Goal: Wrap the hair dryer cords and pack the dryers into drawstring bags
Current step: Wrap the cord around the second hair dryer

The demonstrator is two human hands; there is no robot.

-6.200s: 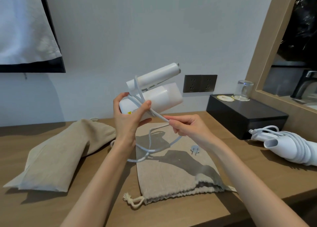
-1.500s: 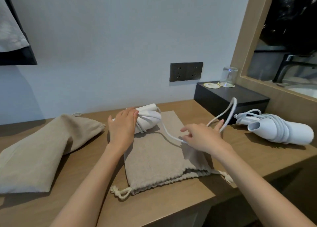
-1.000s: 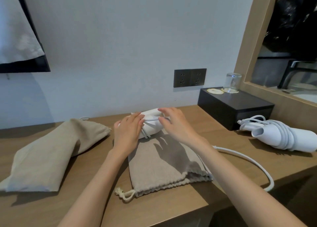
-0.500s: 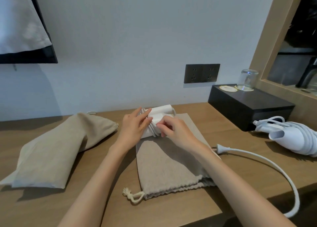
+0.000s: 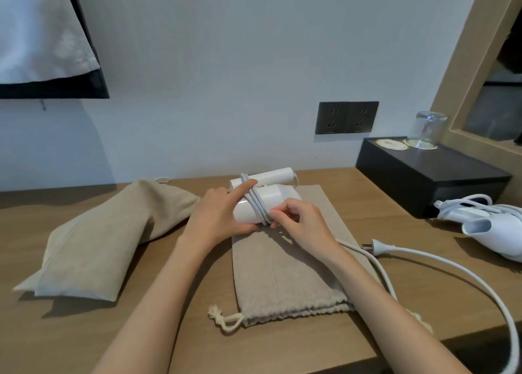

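The left hand (image 5: 217,218) is clasping the hair dryer (image 5: 272,201) between thumb and forefinger; the right hand (image 5: 306,224) is pinching its cord (image 5: 255,201), above the bag (image 5: 285,274) lying by the desk's (image 5: 84,331) front edge.

Soft, fairly bright light is coming from above and the right, laying faint shadows under the right hand (image 5: 305,226) on the flat bag (image 5: 282,277) and along the filled bag (image 5: 107,238) on the surface (image 5: 141,334), while wide-angle distortion is tilting the mirror frame (image 5: 466,62).

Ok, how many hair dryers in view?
2. The centre dryer on the flat bag; the wrapped dryer at the desk's right edge. The bulging left bag may hide another.
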